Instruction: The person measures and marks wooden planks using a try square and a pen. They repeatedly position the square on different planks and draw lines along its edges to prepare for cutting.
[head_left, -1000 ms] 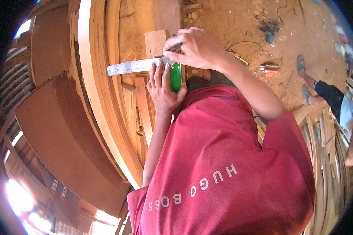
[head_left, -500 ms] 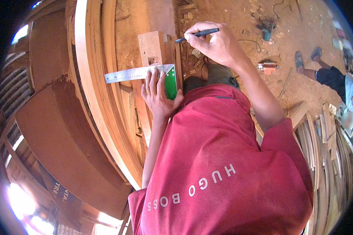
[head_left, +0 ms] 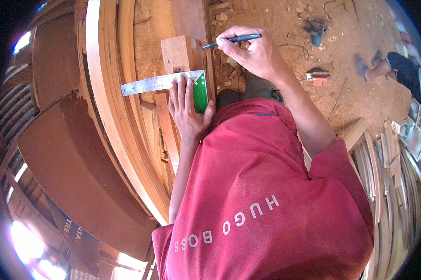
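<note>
A try square with a steel blade and green stock [head_left: 200, 94] lies across a squared timber [head_left: 177, 53], its blade reaching left over the neighbouring boards. My left hand [head_left: 188, 109] holds it there, fingers stretched over the blade and thumb along the outer side of the stock. A small notch in the timber shows just beyond the blade, partly covered. In my right hand [head_left: 250, 51] a dark pen [head_left: 238, 39] is pinched, its tip pointing left near the timber's right side. Whether the tip touches the wood I cannot tell.
Long planks [head_left: 108, 93] run along the left, beside a large brown panel [head_left: 75, 182]. An orange power tool [head_left: 318, 77] and a blue-green tool [head_left: 316, 39] with a cord lie on the dusty floor. Wood strips [head_left: 380, 186] are stacked at right. Another person's legs [head_left: 383, 67] show far right.
My left hand and the try square have slid slightly farther along the timber, covering more of the notch. The pen stays at the timber's right side. The other person's legs have shifted.
</note>
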Motion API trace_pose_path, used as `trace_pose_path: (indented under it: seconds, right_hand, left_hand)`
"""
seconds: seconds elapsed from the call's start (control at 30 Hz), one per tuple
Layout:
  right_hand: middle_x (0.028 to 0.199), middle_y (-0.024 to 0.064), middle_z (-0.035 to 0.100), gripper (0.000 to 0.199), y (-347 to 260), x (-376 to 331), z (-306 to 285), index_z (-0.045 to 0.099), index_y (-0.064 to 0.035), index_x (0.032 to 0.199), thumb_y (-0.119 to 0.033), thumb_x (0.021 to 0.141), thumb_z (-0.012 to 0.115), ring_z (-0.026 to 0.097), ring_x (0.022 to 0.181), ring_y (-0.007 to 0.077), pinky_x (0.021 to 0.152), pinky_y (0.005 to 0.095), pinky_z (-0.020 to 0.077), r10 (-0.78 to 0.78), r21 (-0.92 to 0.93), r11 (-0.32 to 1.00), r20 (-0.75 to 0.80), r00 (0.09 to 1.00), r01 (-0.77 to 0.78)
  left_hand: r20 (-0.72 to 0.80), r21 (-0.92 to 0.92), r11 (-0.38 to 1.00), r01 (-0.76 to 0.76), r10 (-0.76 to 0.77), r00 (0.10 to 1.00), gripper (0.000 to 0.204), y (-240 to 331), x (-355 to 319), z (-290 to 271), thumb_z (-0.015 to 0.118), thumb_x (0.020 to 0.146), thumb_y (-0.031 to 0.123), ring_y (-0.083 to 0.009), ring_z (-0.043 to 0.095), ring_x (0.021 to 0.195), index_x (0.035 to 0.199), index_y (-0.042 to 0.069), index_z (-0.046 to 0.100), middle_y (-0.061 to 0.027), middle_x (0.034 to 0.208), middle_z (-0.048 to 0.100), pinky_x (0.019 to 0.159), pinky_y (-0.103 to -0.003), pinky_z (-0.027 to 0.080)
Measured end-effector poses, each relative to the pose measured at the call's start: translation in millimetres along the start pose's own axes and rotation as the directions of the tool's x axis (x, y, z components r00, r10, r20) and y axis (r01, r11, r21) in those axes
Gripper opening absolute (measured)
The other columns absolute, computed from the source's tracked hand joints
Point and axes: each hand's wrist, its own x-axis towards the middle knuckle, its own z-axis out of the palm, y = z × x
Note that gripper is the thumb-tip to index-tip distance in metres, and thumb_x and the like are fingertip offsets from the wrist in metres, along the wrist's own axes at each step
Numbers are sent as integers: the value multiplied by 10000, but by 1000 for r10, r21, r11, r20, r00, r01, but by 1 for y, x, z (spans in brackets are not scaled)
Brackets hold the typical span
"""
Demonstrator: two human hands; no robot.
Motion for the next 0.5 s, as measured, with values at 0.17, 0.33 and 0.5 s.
trace_pose_path:
  seconds: [0.17,0.33,0.5]
  right_hand:
    - [821,32,724,248,3,-1,3,738,-2,1009,-239,937,729,603,694,57,590,236,478,-12,10,1000,0,1000,12]
    - [799,18,711,247,-1,-1,5,735,-5,1023,-238,939,729,597,691,45,577,222,468,1,6,1000,21,1000,-1]
    - [799,13,710,253,4,0,10,733,-13,1034,-247,938,728,597,684,47,579,230,475,9,57,998,14,1000,-10]
  left_hand:
    - [1,0,1000,2,-2,1000,780,0,-1,0,684,841,461,-365,259,1503,1475,63,465,-146,1591,370,1171,-519,208]
    - [-4,3,1000,3,-3,1000,775,0,-1,0,680,840,465,-362,272,1498,1471,65,473,-147,1584,383,1165,-504,222]
    - [-13,9,1000,-4,4,1000,774,-2,-1,2,680,836,468,-358,278,1497,1466,66,479,-150,1580,389,1156,-500,237]
